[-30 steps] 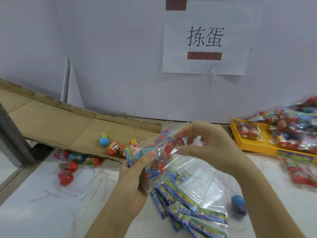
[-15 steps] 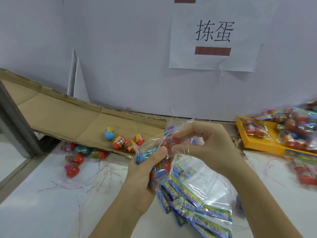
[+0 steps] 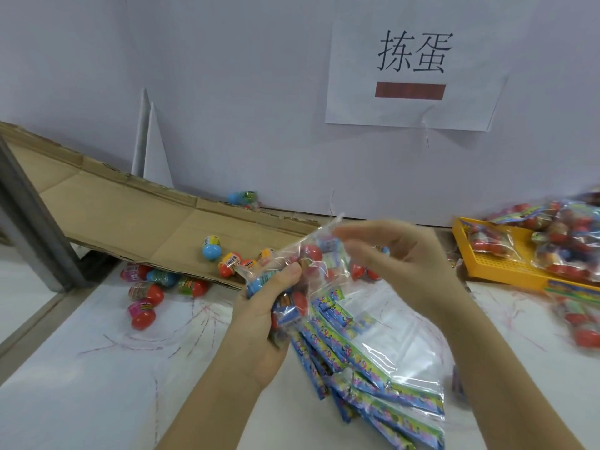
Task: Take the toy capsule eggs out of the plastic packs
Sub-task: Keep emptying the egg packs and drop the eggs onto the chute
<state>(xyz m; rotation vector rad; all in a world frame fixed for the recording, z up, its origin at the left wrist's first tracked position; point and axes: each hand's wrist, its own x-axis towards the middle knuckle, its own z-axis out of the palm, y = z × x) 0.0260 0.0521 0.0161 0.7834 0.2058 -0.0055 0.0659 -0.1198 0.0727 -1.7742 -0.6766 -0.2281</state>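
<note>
- Pack (image 3: 302,264) of capsule eggs up above the bench (image 3: 81,368), clutched low in the left hand (image 3: 259,319), fingers curled round it.
- Right hand (image 3: 399,264) at the pack's top edge, fingers half curled; perhaps pinching the film, unclear.
- Loose eggs (image 3: 212,248) on cardboard (image 3: 113,222) and bench, left.
- Flat packs (image 3: 389,368) piled beneath the hands.
- Yellow tray (image 3: 506,271) holding full packs, far right.
</note>
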